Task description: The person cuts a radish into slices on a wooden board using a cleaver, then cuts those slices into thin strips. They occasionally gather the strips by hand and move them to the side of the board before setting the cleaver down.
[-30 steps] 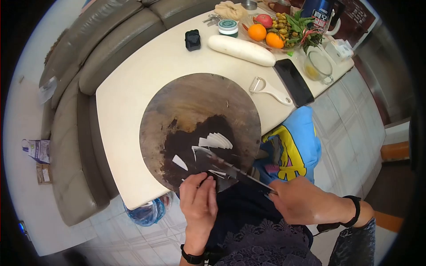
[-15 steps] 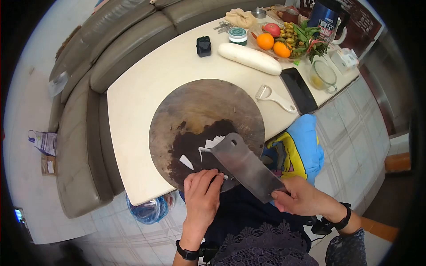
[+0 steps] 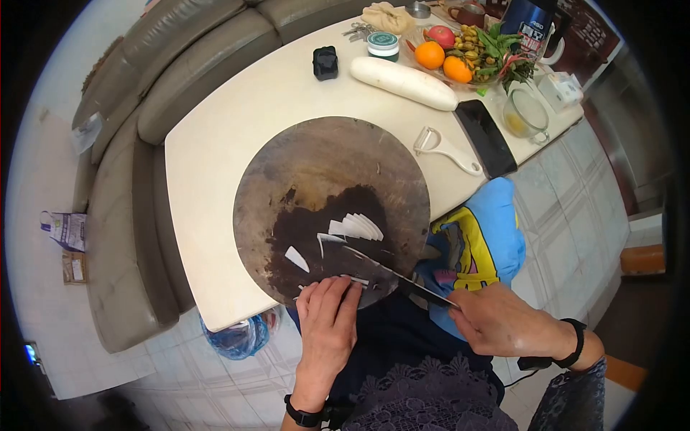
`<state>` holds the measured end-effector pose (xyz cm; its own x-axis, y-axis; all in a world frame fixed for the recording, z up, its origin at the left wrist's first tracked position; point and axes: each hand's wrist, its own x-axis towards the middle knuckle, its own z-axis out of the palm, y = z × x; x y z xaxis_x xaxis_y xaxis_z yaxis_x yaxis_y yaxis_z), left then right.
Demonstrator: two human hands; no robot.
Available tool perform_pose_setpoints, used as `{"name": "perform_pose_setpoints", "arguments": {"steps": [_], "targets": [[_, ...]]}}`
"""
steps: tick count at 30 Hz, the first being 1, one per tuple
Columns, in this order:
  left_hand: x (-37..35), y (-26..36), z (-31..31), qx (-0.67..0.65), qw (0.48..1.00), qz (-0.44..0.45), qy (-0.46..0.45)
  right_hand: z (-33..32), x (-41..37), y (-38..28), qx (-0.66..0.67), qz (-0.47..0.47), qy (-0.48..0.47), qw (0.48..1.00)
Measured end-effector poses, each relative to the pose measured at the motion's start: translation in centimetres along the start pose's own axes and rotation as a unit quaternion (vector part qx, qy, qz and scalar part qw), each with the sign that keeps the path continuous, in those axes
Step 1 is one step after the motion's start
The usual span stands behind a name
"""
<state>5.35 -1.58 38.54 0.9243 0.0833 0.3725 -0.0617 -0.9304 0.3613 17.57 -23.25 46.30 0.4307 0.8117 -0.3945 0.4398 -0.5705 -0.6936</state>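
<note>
Holding a cleaver (image 3: pixel 379 269) over the chopping board (image 3: pixel 316 158)

The cleaver's handle is gripped by the right hand (image 3: pixel 503 320), fingers closed. White strips (image 3: pixel 356 281) are touched near the board's near edge by the left hand (image 3: pixel 327 316), fingers bunched. White slices (image 3: pixel 359 226) are fanned beyond the blade.

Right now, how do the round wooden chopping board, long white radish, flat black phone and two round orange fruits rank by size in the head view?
1. Chopping board
2. Radish
3. Phone
4. Upper orange, lower orange: look alike
</note>
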Motion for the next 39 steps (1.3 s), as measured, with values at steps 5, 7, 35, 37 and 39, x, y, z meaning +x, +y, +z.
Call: {"name": "perform_pose_setpoints", "arguments": {"steps": [5, 7, 35, 37, 39], "targets": [[-0.4, 0.1, 0.0, 0.007, 1.0, -0.007, 0.0, -0.2, -0.2, -0.2, -0.023, -0.019, 0.001, 1.0], [-0.8, -0.2, 0.2, 0.0, 1.0, -0.006, -0.014, -0.2, -0.3, -0.2, -0.012, -0.023, -0.025, 0.999], [-0.6, -0.2, 0.4, -0.002, 1.0, -0.014, 0.0, -1.5, 1.8, -2.3, -0.151, -0.048, -0.143, 0.977], [-0.8, -0.2, 0.2, -0.008, 0.999, -0.026, -0.022, -1.0, 3.1, -2.5, -0.121, -0.082, -0.109, 0.983], [-0.8, -0.1, 0.2, 0.002, 1.0, -0.021, -0.018, -0.1, 3.1, -2.3, -0.13, -0.092, -0.077, 0.984]]}}
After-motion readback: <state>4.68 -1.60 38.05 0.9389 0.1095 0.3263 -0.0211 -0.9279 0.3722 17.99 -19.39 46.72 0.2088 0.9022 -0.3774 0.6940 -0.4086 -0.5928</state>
